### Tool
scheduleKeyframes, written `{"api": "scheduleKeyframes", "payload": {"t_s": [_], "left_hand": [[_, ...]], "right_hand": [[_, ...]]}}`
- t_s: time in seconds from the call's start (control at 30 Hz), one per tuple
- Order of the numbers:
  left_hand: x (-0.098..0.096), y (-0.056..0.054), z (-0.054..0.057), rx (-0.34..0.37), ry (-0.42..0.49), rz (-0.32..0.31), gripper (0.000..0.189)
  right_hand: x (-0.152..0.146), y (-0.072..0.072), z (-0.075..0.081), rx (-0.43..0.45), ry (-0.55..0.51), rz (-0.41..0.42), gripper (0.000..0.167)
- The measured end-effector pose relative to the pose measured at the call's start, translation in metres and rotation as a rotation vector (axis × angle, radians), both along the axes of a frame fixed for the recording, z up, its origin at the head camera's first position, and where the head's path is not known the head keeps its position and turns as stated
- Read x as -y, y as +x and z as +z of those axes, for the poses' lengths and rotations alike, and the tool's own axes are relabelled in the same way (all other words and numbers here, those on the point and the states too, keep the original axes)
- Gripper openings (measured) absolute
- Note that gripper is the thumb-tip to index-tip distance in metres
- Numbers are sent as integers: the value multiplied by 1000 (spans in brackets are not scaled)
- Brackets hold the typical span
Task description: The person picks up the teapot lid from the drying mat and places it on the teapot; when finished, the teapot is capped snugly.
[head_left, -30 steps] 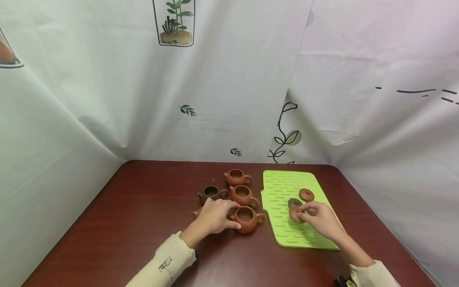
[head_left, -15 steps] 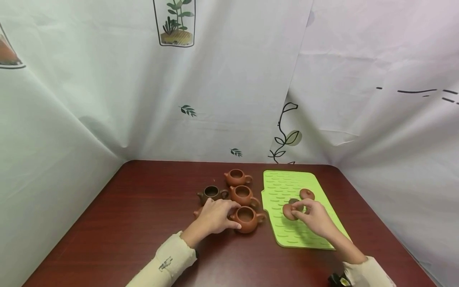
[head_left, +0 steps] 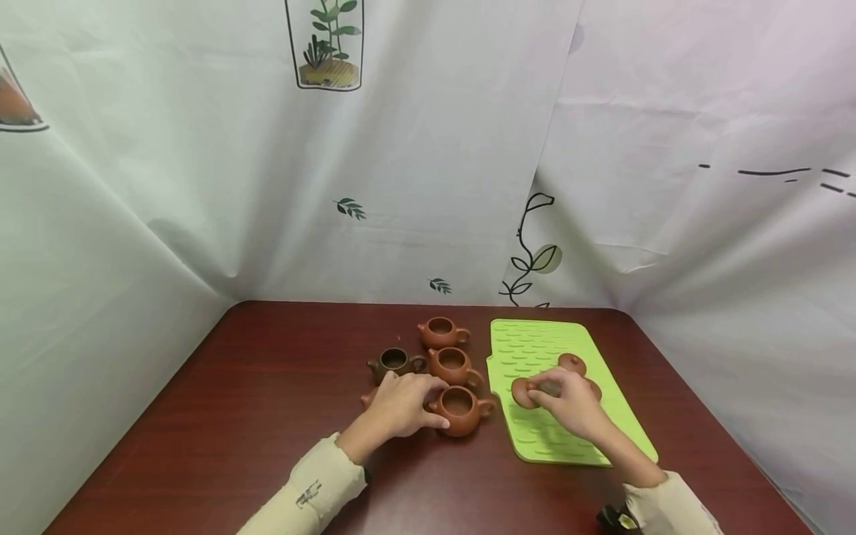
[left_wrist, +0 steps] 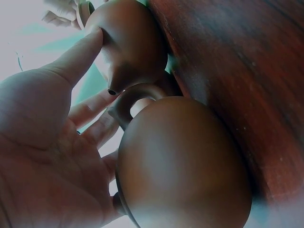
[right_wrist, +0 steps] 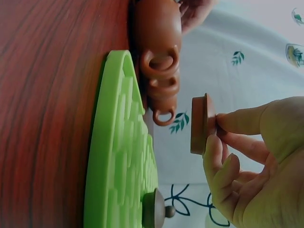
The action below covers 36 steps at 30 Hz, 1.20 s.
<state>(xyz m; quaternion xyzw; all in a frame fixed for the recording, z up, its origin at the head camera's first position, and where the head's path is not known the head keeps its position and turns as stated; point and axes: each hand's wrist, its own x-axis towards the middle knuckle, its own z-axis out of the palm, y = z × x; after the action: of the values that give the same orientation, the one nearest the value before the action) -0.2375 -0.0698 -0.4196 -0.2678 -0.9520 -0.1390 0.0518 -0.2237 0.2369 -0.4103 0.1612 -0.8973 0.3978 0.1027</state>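
Our right hand (head_left: 570, 401) pinches a clay lid (head_left: 521, 394), directly right of the uncovered teapot (head_left: 461, 420) our loosely spread left hand (head_left: 403, 405) touches.

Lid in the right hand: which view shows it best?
Right wrist view: the lid appears large and side-on, its knob pinched by the right hand. The head view shows it small, from above. The left wrist view is unclear: an edge by a teapot may be it.
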Motion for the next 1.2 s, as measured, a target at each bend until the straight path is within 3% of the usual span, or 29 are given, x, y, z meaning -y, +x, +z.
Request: {"api": "scheduleKeyframes", "payload": {"t_s": [0.43, 1.0, 1.2], "left_hand": [[0, 2, 2, -2, -3, 9, 56], [0, 0, 0, -7, 4, 9, 56], [-1, 1, 1, 7, 8, 15, 56]], "right_hand": [[25, 0, 2, 48, -30, 66, 13], [43, 0, 2, 50, -6, 49, 15], [47, 0, 4, 67, -17, 81, 12]]}}
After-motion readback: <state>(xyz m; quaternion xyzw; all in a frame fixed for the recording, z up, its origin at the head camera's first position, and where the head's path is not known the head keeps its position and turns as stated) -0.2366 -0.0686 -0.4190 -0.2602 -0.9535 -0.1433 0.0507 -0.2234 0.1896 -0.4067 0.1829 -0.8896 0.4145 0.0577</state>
